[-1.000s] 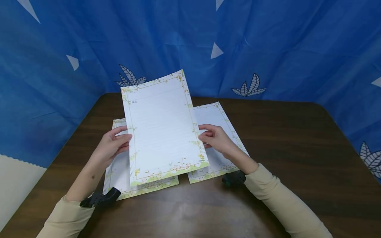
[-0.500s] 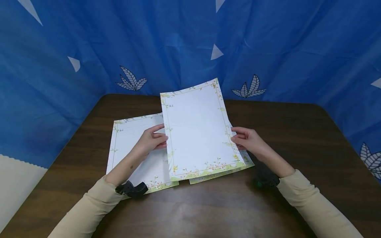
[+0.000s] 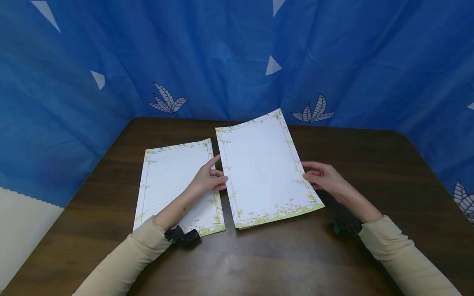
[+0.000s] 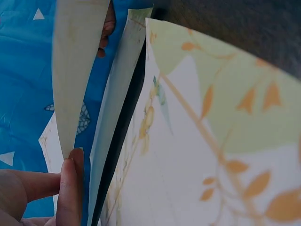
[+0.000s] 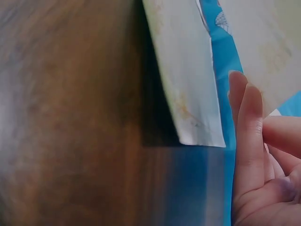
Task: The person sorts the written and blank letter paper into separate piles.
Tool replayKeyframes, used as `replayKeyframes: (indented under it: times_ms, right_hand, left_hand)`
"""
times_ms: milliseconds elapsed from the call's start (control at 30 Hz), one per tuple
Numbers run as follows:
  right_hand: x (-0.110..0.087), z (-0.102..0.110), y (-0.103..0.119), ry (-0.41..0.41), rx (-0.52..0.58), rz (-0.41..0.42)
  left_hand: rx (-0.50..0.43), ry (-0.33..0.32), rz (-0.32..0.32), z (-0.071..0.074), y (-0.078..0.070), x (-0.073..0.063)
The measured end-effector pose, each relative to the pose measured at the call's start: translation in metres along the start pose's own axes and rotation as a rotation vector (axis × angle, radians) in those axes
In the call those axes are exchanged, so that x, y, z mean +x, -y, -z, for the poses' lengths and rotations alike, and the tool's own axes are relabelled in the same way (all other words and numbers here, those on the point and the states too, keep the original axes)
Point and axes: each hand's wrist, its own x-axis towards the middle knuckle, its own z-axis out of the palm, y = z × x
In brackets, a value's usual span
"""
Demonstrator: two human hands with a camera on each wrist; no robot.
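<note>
A person's left hand (image 3: pixel 208 181) and right hand (image 3: pixel 321 176) hold a sheet of bordered writing paper (image 3: pixel 263 168) by its two long edges, fingers lightly curled round them. The sheet sits just above a stack of like sheets on the dark wooden tabletop (image 3: pixel 370 172), its far end tilted up; the left wrist view shows it raised clear of the sheets below. A second stack of lined paper (image 3: pixel 174 176) lies flat just to the left, under the left forearm. A blue leaf-printed cloth (image 3: pixel 229 49) hangs behind the tabletop.
</note>
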Motion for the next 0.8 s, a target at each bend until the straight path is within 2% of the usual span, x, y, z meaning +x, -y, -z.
replayKeyframes:
  times_ms: [233, 433, 800]
  right_hand:
    - [-0.002, 0.002, -0.009, 0.013, 0.031, -0.027]
    - [0.002, 0.001, -0.012, 0.022, 0.011, -0.010]
    - [0.012, 0.001, -0.009, 0.031, -0.026, 0.003]
  left_hand:
    - [0.030, 0.038, -0.003, -0.006, 0.004, 0.003]
    - [0.090, 0.019, 0.021, -0.006, 0.005, 0.005]
    - [0.176, 0.017, 0.017, -0.003, 0.003, 0.009]
